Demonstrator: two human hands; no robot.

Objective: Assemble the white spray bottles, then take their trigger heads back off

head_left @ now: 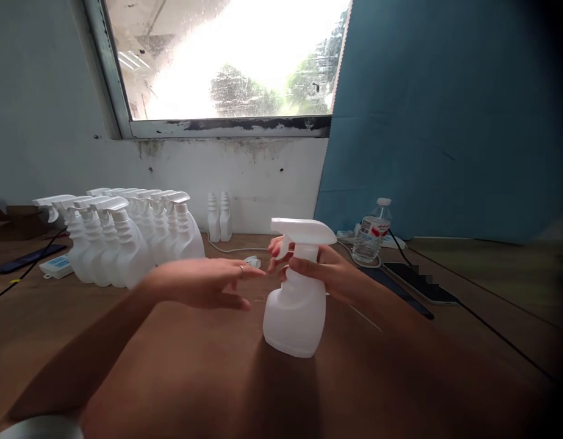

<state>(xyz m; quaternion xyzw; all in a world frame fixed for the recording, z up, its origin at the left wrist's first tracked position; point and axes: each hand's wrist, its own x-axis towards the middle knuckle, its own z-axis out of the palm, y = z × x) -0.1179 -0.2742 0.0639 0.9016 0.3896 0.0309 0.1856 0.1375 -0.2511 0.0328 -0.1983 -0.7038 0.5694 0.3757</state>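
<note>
- The right hand [324, 271] is closed around the neck of a white spray bottle [296, 308], which stands upright near the middle of the table [180, 372].
- The left hand [208, 283] is open with fingers spread, just beside the bottle, not touching it.
- More spray bottles [130, 241] stand in a group toward the far left edge.

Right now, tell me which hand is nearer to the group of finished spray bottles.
Left. The left hand hovers open just right of the group of spray bottles; the right hand is farther right, gripping the single spray bottle.
</note>
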